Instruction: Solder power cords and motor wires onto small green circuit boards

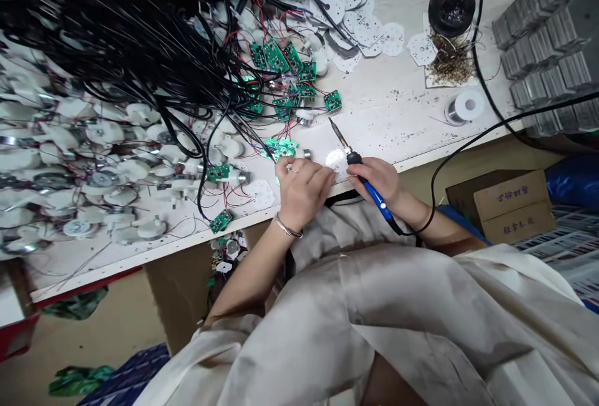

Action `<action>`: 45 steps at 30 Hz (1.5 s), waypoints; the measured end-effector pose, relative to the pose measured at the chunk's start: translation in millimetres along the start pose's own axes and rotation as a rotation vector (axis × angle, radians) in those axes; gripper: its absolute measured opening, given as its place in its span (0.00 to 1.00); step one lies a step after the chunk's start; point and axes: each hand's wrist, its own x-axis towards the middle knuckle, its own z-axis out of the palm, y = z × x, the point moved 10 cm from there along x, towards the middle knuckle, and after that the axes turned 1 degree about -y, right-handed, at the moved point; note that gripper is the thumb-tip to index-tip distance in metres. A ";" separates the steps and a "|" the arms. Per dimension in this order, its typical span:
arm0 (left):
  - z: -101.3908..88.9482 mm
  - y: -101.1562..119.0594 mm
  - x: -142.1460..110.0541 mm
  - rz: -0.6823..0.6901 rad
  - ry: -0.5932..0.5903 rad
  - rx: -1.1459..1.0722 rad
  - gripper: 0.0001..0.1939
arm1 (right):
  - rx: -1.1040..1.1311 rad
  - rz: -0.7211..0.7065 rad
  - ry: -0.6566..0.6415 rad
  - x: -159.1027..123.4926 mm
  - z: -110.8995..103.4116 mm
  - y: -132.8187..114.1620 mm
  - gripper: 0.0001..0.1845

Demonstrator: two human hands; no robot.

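Observation:
My right hand (374, 181) is shut around the blue handle of a soldering iron (374, 196), whose metal tip (334, 128) points up and away from the disc. My left hand (302, 193), with a ring and a bracelet, has its fingertips against the edge of a white round circuit board (336, 164) on the bench. That board lies between my hands, partly hidden by my fingers. Just left of my left hand sits a small green circuit board (281, 149) with wires.
Heaps of wired green boards (276, 57) and white motor assemblies (103, 175) cover the white workbench (393, 106), under a mass of black wires. A solder spool (465, 106), a tray of brass shavings (452, 60) and stacked metal parts (547, 50) stand to the right. A cardboard box (505, 203) sits below the bench edge.

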 end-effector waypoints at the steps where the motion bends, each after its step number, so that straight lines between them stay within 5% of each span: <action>1: -1.4 0.8 -0.8 0.000 0.017 0.007 0.09 | -0.011 -0.005 -0.001 -0.4 -0.1 -0.6 0.15; 6: -8.2 1.2 -2.3 -0.004 0.118 -0.108 0.04 | -0.034 -0.022 0.019 2.9 -3.0 -4.3 0.13; 11: 8.6 -7.9 -2.8 -0.106 -0.003 -0.206 0.06 | 0.075 0.042 -0.018 4.8 -2.4 2.2 0.14; 21: 14.5 -13.1 -3.0 -0.188 -0.035 -0.204 0.09 | 0.492 0.573 0.212 -29.9 -34.3 63.6 0.18; 30: 11.3 -11.0 -0.3 -0.180 -0.005 -0.182 0.09 | 0.589 0.462 0.011 -8.4 -25.3 53.1 0.16; 36: 17.3 -12.7 -0.7 -0.209 -0.076 -0.178 0.08 | 0.570 0.446 0.006 -10.6 -25.4 54.9 0.16; 45: 10.1 -11.4 -2.9 -0.180 0.048 -0.211 0.08 | 0.592 0.416 0.013 -3.6 -26.8 50.0 0.15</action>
